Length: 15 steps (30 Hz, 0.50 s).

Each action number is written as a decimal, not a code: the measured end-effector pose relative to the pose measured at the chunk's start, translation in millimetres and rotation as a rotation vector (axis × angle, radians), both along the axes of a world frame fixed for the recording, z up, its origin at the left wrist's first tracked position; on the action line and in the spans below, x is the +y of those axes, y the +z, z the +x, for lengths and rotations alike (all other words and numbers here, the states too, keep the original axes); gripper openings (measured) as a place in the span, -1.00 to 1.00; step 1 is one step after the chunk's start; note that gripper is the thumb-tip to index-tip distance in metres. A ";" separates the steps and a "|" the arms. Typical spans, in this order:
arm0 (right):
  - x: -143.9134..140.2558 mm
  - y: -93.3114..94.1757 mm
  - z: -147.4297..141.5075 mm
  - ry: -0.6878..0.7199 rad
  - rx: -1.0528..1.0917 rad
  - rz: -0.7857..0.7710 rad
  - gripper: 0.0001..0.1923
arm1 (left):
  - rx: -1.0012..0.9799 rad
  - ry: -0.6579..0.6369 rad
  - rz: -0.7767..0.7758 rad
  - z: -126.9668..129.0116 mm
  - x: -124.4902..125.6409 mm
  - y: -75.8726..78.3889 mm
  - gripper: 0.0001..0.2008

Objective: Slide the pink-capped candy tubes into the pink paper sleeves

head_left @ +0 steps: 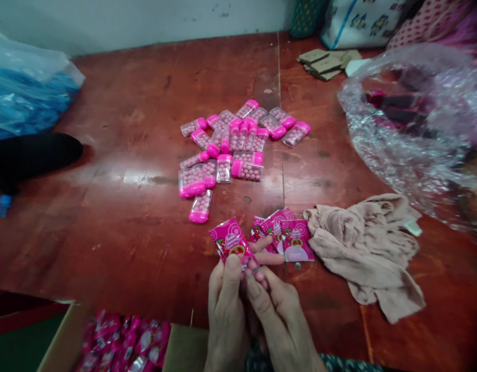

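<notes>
Holding a pink packet [231,241] and a candy box [256,271] at the table's [125,222] 6 o'clock edge: left hand [226,315] and right hand [279,315], fingers clamped. Spare packets [287,235] and cloth [372,248] crowd 3 o'clock; box pile [234,142] at 12, open tabletop at 9.

Worn red-brown table [125,217], heap of pink-capped candy boxes [238,139] at centre, pink sachets [285,235] near front edge, crumpled beige cloth [372,248] just beside them, clear plastic bag [416,119] right, cardboard pieces [327,63] far back, blue bag [25,93] left
</notes>
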State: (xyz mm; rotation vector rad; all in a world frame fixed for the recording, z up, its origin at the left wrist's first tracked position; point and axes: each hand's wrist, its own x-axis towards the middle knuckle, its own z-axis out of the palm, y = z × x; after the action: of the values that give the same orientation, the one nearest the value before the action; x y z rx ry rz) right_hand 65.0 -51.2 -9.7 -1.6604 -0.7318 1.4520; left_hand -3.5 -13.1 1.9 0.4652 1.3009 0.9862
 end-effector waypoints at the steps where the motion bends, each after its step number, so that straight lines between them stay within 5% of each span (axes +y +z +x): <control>1: -0.4 -0.4 -0.7 -0.017 -0.023 0.014 -0.48 | 0.011 -0.009 -0.004 1.5 -0.3 1.4 -0.62; 10: 1.6 -2.8 4.6 0.011 0.089 0.061 -0.58 | 0.035 0.057 -0.062 5.3 -8.3 -2.1 -0.65; 15: 15.3 -7.4 13.8 0.351 0.365 0.036 -0.73 | -0.140 -0.005 -0.148 -6.0 -8.8 -5.6 -0.57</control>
State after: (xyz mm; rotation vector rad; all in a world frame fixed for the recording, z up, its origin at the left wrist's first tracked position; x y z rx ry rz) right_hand 78.7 -35.9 -17.1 -1.2278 -0.8602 1.9111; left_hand -9.5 -21.9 -3.7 0.2807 1.2360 0.8950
